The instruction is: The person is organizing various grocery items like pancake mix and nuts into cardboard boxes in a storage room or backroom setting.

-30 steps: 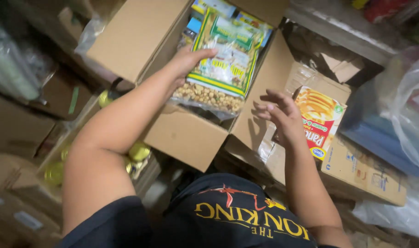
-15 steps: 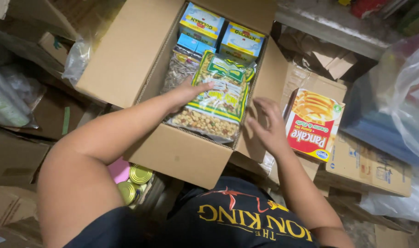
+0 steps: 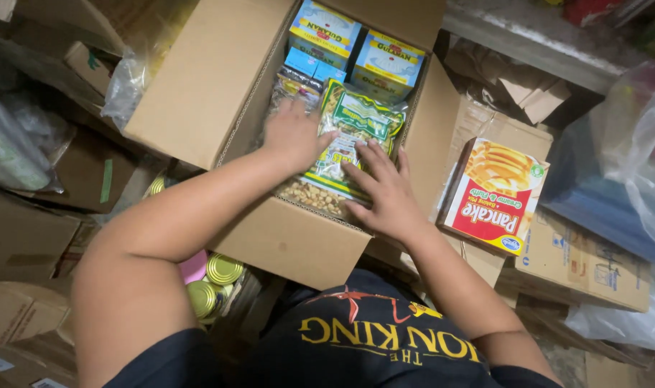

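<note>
- Both hands are now inside the open cardboard box (image 3: 198,86), pressing flat on a green and yellow packet of nuts (image 3: 345,147) that lies on top of the goods.
- The left hand (image 3: 293,133) rests palm down, fingers spread, on the packet's left edge; it grips nothing.
- The right hand (image 3: 385,188) lies open with fingers splayed on the packet's lower right part; it too grips nothing.
- Compared with a second ago, the right hand has moved from hovering outside the box, beside the red and yellow pancake mix carton (image 3: 494,195), onto the packet.
- The packet appears settled lower in the box, so the packing looks well under way.
- Beyond the fingertips, two blue and yellow cartons (image 3: 356,50) stand at the far end of the box.
- Below the left forearm, gold-lidded tins (image 3: 216,280) sit in another box.
</note>
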